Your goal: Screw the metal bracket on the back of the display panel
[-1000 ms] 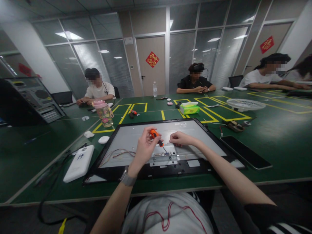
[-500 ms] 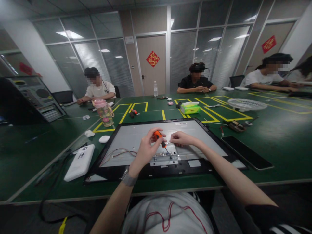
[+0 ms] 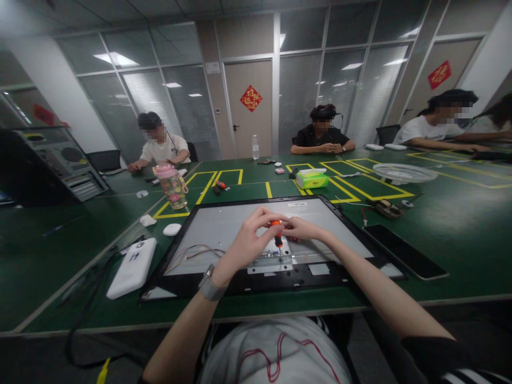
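Observation:
A black-framed monitor panel [image 3: 224, 226] lies back side up on the green table [image 3: 460, 213] in front of me. My left hand [image 3: 250, 242] is closed round a small orange-handled screwdriver [image 3: 276, 228], which stands nearly upright with its tip on a metal bracket [image 3: 272, 262] near the panel's front edge. My right hand [image 3: 300, 228] is closed, its fingertips pinching at the top of the screwdriver handle. Thin wires [image 3: 192, 250] run across the panel to the left of the bracket.
A white box [image 3: 132, 266] and a cable lie left of the panel, a black phone [image 3: 404, 250] to its right. Further back stand a pink-lidded bottle [image 3: 172, 185], a green tissue box [image 3: 312, 177] and a white fan grille [image 3: 404, 172]. Three other people sit at the far side.
The screwdriver has swung from a slant to nearly upright and shifted right. My left hand moved right with it, and my right fingertips now meet its handle.

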Demonstrator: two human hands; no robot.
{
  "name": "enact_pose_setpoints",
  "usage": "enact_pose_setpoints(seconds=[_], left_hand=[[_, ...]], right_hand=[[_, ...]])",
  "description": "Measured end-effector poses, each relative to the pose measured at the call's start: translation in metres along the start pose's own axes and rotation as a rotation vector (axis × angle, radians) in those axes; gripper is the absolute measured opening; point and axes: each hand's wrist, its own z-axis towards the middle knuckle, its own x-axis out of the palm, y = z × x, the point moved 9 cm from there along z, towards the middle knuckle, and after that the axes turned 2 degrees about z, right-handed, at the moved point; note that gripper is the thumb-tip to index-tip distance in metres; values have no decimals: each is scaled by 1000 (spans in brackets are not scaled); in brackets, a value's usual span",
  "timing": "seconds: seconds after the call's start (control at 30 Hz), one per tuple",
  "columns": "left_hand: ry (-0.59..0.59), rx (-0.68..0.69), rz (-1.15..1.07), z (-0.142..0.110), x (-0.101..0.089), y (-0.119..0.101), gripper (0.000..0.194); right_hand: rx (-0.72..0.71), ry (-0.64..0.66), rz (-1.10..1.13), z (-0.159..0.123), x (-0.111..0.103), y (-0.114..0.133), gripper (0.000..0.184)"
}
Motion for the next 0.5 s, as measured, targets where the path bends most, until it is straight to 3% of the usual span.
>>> enact_pose_setpoints(seconds=[0.13,0.23,0.3,0.4,0.5], left_hand=[[209,41,-41,10,16,-12,32],[286,76,-89,14,28,-14,30],[209,107,-45,16,28,-12,26],[-7,114,-22,12,18,-3,25],[-82,84,-93,8,14,11,28]], right_hand=[[14,-17,-14,2,0,-6,24],[38,-30,-23,1,-1,-9,23],[11,-40,-15,1,-2,-6,19],[-17,-29,-9,2,-1,-3,16],[16,-9,-3,3,1,-6,20]])
